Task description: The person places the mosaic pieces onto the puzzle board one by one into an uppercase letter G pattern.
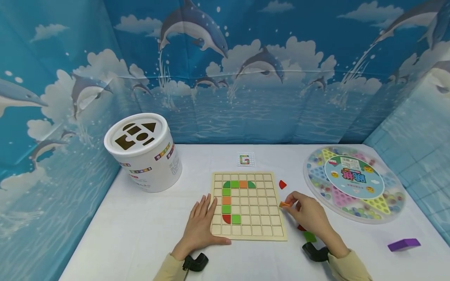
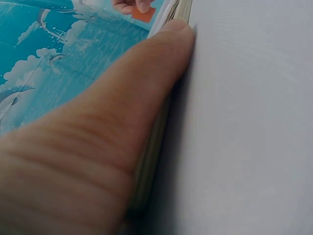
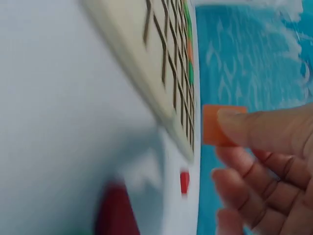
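A wooden grid board lies on the white table with green, orange and red tiles set along its upper row and left side. My left hand rests at the board's lower left corner, fingers spread along the left edge and thumb along the near edge. Between thumb and fingers, my right hand pinches an orange square tile beside the board's right edge. A red quarter-round piece lies right of the board. Under the right wrist are a green tile and a dark red piece, partly covered.
Behind the board lies a small pattern card showing a coloured G shape. A white bucket with shape cutouts in its lid stands at the left. To the right are a round clear case of beads and a purple block.
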The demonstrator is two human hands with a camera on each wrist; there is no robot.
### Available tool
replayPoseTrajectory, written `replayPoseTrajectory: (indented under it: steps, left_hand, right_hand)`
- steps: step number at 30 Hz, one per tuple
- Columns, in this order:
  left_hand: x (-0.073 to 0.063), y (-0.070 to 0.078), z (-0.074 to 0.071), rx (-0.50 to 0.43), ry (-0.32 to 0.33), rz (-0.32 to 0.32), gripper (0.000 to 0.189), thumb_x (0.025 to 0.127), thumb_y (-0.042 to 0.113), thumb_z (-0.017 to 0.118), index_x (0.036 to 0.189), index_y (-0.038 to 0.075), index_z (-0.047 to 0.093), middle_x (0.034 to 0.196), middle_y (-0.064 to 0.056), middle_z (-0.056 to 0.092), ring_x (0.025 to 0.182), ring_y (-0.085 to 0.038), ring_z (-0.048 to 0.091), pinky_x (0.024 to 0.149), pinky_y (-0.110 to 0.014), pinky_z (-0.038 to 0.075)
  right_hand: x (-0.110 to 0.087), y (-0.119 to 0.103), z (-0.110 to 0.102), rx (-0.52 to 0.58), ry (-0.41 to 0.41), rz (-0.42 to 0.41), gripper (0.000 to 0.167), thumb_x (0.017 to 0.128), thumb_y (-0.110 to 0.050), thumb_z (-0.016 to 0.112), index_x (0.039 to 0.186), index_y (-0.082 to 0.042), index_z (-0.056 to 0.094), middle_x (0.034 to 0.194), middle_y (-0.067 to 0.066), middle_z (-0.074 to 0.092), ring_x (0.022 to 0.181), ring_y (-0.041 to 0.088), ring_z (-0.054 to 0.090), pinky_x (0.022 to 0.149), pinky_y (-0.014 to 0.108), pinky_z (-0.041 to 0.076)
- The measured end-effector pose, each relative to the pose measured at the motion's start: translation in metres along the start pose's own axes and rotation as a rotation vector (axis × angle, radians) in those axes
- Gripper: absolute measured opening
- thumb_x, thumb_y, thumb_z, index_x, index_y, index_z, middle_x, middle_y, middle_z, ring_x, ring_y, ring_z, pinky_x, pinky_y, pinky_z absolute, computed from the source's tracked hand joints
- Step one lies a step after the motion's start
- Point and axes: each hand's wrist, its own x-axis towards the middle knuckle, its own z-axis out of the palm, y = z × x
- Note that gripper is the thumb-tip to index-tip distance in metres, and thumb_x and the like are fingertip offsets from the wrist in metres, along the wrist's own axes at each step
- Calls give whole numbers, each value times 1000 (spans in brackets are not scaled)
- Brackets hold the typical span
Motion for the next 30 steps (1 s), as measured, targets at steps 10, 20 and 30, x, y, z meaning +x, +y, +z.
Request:
replayPoseTrajectory:
  steps: [10, 20, 30]
  left_hand:
    - [1, -1, 1, 11, 26, 25, 128, 59, 77, 68, 151, 4, 20, 156, -17, 11, 143, -32, 4, 111, -48, 6]
    - [2, -2, 0, 40, 24, 19, 128, 58, 79, 67, 151, 5, 19, 156, -17, 12, 143, -30, 4, 112, -46, 6]
    - [1, -2, -1, 37, 5, 5, 129, 58, 79, 67, 152, 5, 19, 156, -16, 11, 143, -30, 3, 112, -46, 6]
  right_hand:
    - [7, -37, 34, 152, -33, -240, 21, 74, -13, 82, 81, -19, 63, 69, -16, 54, 51, 1, 43, 47, 22, 37]
    - [13, -58, 52, 149, -176, -225, 16, 79, -22, 79, 78, -25, 63, 65, -17, 53, 51, 2, 43, 47, 22, 37]
    - [16, -62, 58, 150, -214, -244, 16, 79, -19, 79, 77, -23, 63, 65, -17, 53, 52, 2, 43, 49, 22, 38]
